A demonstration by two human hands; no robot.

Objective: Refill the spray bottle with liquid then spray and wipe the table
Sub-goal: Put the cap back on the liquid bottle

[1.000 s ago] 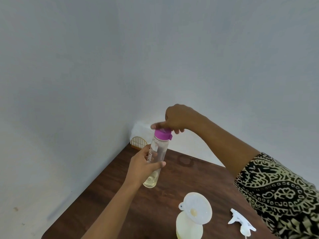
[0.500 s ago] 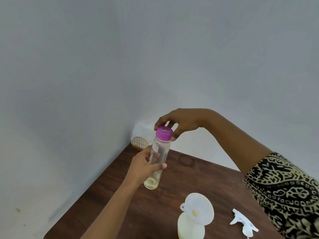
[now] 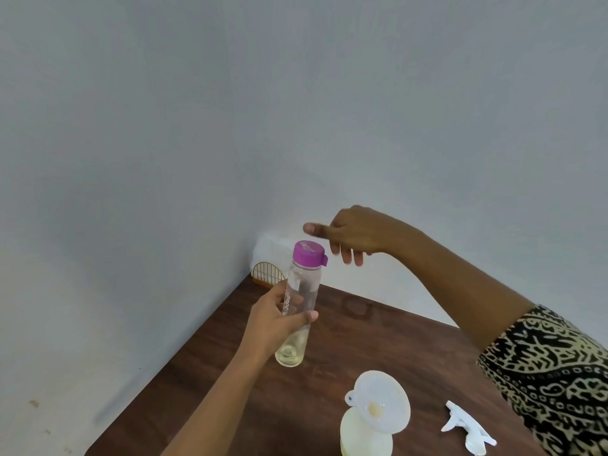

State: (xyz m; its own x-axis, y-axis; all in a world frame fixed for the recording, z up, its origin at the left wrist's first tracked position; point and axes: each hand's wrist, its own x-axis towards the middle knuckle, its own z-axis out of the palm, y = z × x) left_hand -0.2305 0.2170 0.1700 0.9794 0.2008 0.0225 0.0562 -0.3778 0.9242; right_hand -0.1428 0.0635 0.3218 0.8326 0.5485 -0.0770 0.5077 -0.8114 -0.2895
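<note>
My left hand (image 3: 273,319) grips a clear bottle (image 3: 301,297) with a purple cap (image 3: 309,255), held above the table; a little pale yellow liquid sits at its bottom. Just above and to the right of the cap, my right hand (image 3: 353,233) hovers with its fingers loosely apart, holding nothing. Near the front of the table stands the spray bottle (image 3: 365,436), filled with yellowish liquid, with a white funnel (image 3: 381,403) in its neck. The white spray head (image 3: 467,427) lies on the table to its right.
The dark wooden table (image 3: 362,340) fits into a corner between two pale walls. A gold wire holder (image 3: 267,274) with white cloth or tissue (image 3: 273,250) stands in the far corner. A faint ring mark shows on the wood.
My right hand has let go of the purple cap and lifted up and to the right. The bottle stays in my left hand.
</note>
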